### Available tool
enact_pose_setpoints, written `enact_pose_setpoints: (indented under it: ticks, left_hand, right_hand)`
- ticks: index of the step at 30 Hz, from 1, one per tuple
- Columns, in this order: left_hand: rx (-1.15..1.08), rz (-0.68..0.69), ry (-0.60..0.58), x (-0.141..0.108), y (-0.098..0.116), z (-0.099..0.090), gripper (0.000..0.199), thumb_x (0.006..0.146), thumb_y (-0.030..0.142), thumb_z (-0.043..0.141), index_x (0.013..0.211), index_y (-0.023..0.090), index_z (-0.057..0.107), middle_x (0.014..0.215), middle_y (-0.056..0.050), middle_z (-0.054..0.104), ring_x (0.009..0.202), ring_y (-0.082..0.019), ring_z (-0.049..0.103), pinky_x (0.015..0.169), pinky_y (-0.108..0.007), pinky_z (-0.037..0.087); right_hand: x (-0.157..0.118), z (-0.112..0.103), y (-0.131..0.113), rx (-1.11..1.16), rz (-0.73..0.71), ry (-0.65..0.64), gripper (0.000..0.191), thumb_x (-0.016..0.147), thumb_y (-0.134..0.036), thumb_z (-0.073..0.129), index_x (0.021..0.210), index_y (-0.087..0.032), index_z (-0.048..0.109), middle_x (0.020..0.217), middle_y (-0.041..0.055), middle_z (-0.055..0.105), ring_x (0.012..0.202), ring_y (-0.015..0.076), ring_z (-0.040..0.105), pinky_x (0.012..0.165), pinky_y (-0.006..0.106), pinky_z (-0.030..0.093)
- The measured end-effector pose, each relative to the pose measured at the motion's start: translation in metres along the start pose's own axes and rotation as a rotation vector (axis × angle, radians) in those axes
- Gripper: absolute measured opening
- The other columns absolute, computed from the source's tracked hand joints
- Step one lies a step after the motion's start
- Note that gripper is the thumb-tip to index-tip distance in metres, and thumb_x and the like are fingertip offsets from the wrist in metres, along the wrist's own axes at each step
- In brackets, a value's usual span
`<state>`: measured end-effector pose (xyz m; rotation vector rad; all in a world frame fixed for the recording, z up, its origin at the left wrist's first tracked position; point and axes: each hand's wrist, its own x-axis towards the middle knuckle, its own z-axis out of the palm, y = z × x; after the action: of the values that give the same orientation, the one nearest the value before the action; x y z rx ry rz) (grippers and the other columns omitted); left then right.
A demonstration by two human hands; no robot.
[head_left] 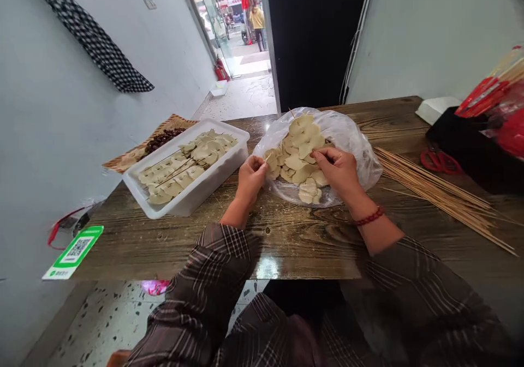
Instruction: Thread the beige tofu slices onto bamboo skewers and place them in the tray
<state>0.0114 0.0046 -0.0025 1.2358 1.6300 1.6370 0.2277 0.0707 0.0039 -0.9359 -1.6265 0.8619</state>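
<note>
A heap of pale, thin, roundish slices (297, 162) lies on a clear plastic bag (356, 132) in front of me. At the heap's left edge my left hand (250, 177) is closed in a pinch on what looks like the edge of a slice. My right hand (339, 172) is pinched at the right of the heap, by a skewer threaded with slices (303, 132). Its thin tip sticks out at the top, and its lower end runs toward my right fingertips, which partly hide it. To the left, a white plastic tub (213, 184) holds several skewers of the same slices.
Loose bamboo skewers (434, 187) spread across the right of the wooden table (262, 247). Red scissors (440, 160) lie beside a black box (466, 149) with red packets. Dark red pieces (164, 139) rest on a patterned mat behind the tub. A green QR card (76, 252) sits at the left edge.
</note>
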Motion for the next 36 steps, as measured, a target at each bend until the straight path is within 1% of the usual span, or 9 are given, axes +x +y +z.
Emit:
enact_pose_setpoints:
  ticks: [3,6,10,15,18,21,24,31,36]
  left_hand:
    - [-0.29,-0.157,0.013,0.001,0.005,-0.009,0.024,0.069,0.027,0.072,0.08,0.019,0.052,0.065,0.005,0.056,0.052,-0.008,0.052,0.053,-0.021,0.042]
    - [-0.433,-0.223,0.014,0.003,0.008,-0.017,0.032,0.065,0.029,0.078,0.087,0.017,0.057,0.073,0.002,0.063,0.056,-0.01,0.062,0.052,-0.021,0.044]
    - [-0.483,-0.184,0.034,0.009,0.009,-0.024,0.029,0.065,0.024,0.078,0.088,0.015,0.062,0.076,-0.001,0.067,0.063,-0.011,0.066,0.05,-0.018,0.04]
    - [-0.463,-0.141,0.157,0.012,0.012,-0.029,0.02,0.069,0.018,0.074,0.085,0.016,0.062,0.072,0.002,0.066,0.059,-0.009,0.064,0.048,-0.018,0.036]
    - [-0.421,-0.124,0.218,0.012,0.014,-0.031,0.017,0.071,0.016,0.072,0.085,0.016,0.062,0.067,0.002,0.063,0.058,-0.009,0.062,0.049,-0.018,0.036]
    - [-0.405,-0.108,0.241,0.012,0.015,-0.032,0.016,0.071,0.016,0.072,0.084,0.017,0.063,0.067,0.002,0.063,0.057,-0.009,0.061,0.049,-0.019,0.035]
    - [-0.404,-0.106,0.244,0.012,0.015,-0.032,0.016,0.07,0.016,0.07,0.085,0.017,0.063,0.067,0.002,0.064,0.058,-0.009,0.061,0.049,-0.019,0.035]
    - [-0.385,-0.085,0.258,0.013,0.013,-0.031,0.015,0.071,0.017,0.069,0.085,0.017,0.064,0.069,0.002,0.065,0.057,-0.008,0.06,0.052,-0.019,0.037]
    - [-0.406,-0.077,0.222,0.011,0.014,-0.03,0.017,0.07,0.018,0.071,0.084,0.016,0.063,0.069,0.002,0.065,0.06,-0.01,0.063,0.053,-0.019,0.039]
  right_hand:
    - [-0.005,0.0,-0.003,-0.018,0.01,-0.073,0.029,0.083,-0.042,0.064,0.082,-0.016,0.077,0.061,0.0,0.061,0.056,0.0125,0.049,0.052,0.024,0.035]
    - [-0.01,-0.002,-0.007,-0.026,0.044,-0.225,0.033,0.084,-0.045,0.064,0.086,-0.015,0.077,0.057,-0.0011,0.056,0.053,0.0114,0.045,0.048,0.024,0.032]
    - [-0.016,-0.005,-0.014,-0.043,0.016,-0.423,0.033,0.085,-0.044,0.063,0.088,-0.016,0.078,0.064,0.0013,0.063,0.056,0.0119,0.05,0.049,0.023,0.034]
    - [-0.019,-0.006,-0.02,-0.113,-0.012,-0.578,0.029,0.086,-0.042,0.062,0.086,-0.017,0.078,0.073,0.004,0.071,0.063,0.0149,0.059,0.053,0.024,0.041]
    - [-0.02,-0.005,-0.02,-0.15,-0.031,-0.609,0.029,0.087,-0.041,0.061,0.085,-0.018,0.077,0.077,0.0055,0.073,0.066,0.017,0.062,0.056,0.026,0.044]
    - [-0.02,-0.004,-0.019,-0.162,-0.042,-0.615,0.029,0.088,-0.041,0.06,0.085,-0.018,0.077,0.075,0.0053,0.072,0.065,0.0174,0.061,0.057,0.027,0.045]
    - [-0.02,-0.004,-0.02,-0.158,-0.041,-0.601,0.028,0.087,-0.041,0.06,0.084,-0.018,0.077,0.073,0.0045,0.072,0.064,0.0171,0.061,0.057,0.026,0.045]
    - [-0.019,-0.003,-0.019,-0.177,-0.072,-0.59,0.028,0.088,-0.04,0.06,0.082,-0.019,0.076,0.077,0.0049,0.073,0.069,0.0181,0.063,0.06,0.027,0.045]
    - [-0.02,0.0,-0.015,-0.169,-0.066,-0.591,0.031,0.089,-0.042,0.058,0.082,-0.017,0.076,0.07,0.0038,0.07,0.064,0.017,0.061,0.054,0.026,0.043]
